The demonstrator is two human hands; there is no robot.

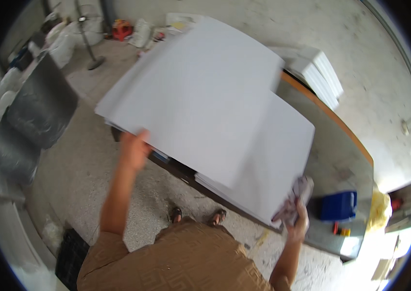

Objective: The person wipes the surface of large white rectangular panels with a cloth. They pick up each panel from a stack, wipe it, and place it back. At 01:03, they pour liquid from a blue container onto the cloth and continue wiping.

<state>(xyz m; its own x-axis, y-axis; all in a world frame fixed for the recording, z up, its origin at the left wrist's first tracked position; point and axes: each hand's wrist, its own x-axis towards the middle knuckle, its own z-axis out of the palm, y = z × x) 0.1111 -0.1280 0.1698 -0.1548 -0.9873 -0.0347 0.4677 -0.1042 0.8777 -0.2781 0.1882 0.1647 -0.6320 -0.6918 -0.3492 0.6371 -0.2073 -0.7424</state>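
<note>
My left hand point(135, 151) grips the near left edge of a large white sheet point(195, 102), its thumb on top and its fingers hidden beneath. That sheet lies at an angle over a second stack of white sheets point(283, 145), which shows at the right. In my right hand point(299, 219) is a crumpled, pale pinkish cloth point(302, 190), held at the near right corner of the lower stack. How many sheets my left hand has cannot be made out.
Under the sheets stands a table point(331, 140) with an orange-brown far edge. A blue jerrycan point(339, 205) and a small red and yellow item point(341, 230) sit at its right end. White blocks point(316, 75) stand beyond it. Grey wrapped bundles point(42, 104) and a black crate point(72, 257) are at left.
</note>
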